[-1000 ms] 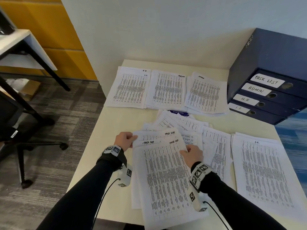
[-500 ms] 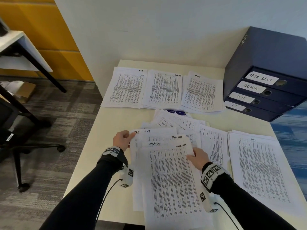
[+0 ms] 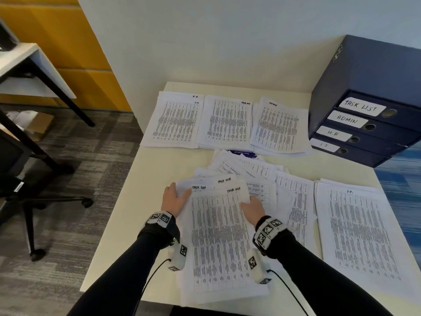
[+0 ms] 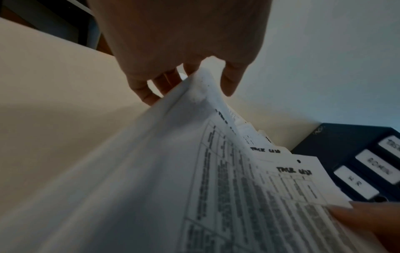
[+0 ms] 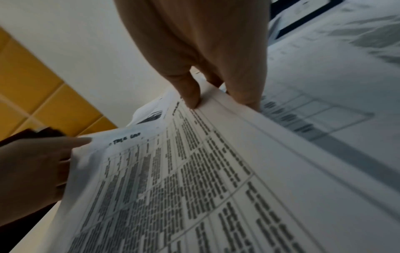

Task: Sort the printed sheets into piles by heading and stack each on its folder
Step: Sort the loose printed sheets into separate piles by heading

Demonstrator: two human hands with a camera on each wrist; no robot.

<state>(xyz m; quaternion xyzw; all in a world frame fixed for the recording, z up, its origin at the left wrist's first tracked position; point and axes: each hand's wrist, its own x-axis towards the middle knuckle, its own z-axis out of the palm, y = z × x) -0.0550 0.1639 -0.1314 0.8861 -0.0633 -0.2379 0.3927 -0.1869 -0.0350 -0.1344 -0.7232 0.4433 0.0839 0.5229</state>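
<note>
Left hand (image 3: 173,199) and right hand (image 3: 252,207) each pinch the Task List sheets (image 3: 218,238) (2 opposite edges); table (image 3: 155,179) beneath.

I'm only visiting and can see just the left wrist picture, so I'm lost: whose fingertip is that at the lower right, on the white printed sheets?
Observer: That is the person's right hand. It grips the right edge of the same bundle of white printed sheets, with the thumb on top.
Operator: Is any paper already sorted?
Observer: Yes. Three white paper piles lie along the far side of the cream table, headed HR, TASK LIST and ADMIN.
Operator: I can read three labels on those dark blue folders. Are there more?
Observer: One more. The lowest dark blue folder is labelled IT.
</note>
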